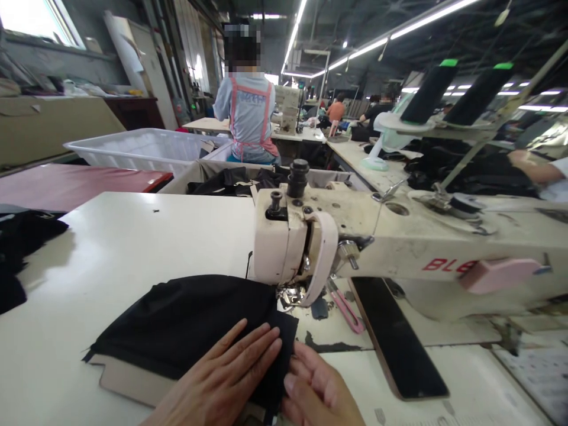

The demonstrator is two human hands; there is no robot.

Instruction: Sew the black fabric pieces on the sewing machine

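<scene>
A: Start with the big things. What's on the white table (110,248)?

B: The cream sewing machine (399,242) runs from the middle out to the right, its head over the presser foot (293,294). A black fabric piece (190,319) lies flat to the near left of the foot, its right edge running up under it. A long black strip (394,337) lies just right of the needle area, with pink snips (348,310) between them. More dark cloth (20,248) sits at the far left edge.

A: And the hands?

B: The left hand (226,378) is open, palm down, fingers spread on the fabric. The right hand (317,387) lies beside it at the near corner of the fabric, fingers curled; whether it pinches the edge I cannot tell.

A: What might go wrong?

B: I'd judge the fingertips are close to the foot, so a careless feed could bring them under the needle. Uneven pressure from the flat hand could also skew the fabric edge and wander the seam.
</scene>
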